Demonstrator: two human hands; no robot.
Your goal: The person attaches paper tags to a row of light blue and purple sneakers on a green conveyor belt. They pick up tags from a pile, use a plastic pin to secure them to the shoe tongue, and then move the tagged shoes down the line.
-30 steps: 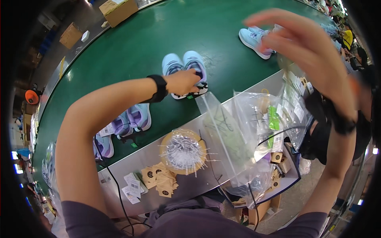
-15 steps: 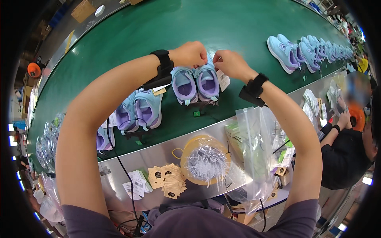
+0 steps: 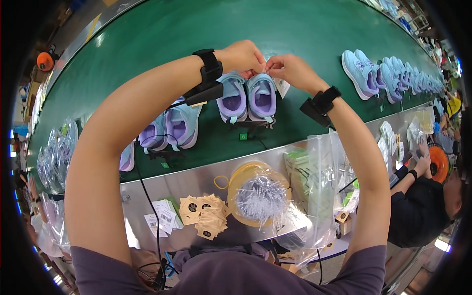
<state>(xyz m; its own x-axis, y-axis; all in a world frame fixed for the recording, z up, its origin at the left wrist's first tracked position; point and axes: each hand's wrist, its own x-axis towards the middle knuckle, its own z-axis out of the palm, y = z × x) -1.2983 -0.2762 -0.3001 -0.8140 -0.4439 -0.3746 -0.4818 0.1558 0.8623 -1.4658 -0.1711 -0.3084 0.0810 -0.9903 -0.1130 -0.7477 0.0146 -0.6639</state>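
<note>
My left hand (image 3: 244, 56) and my right hand (image 3: 296, 73) meet fingertip to fingertip over the toe end of a light blue and lilac sneaker (image 3: 262, 90). Both are closed in a pinch; what lies between the fingers is too small to make out. Just beneath my right hand, a white paper tag (image 3: 282, 87) hangs beside that shoe. Its mate, another sneaker (image 3: 231, 96), stands close on the left, its toe partly covered by my left hand. The heels of both shoes point toward me.
More sneakers stand left (image 3: 181, 125) and in a row at far right (image 3: 361, 73) on the green belt (image 3: 300, 29). The steel ledge holds white tags (image 3: 164, 216), brown cards (image 3: 204, 211), a yellow tub (image 3: 236, 179) of clear plastic strands and plastic bags (image 3: 319, 196). A co-worker (image 3: 418, 211) is at right.
My fingertips have come together from slightly apart. The tag has swung partly behind the right shoe and hand. The whole view has shifted a little.
</note>
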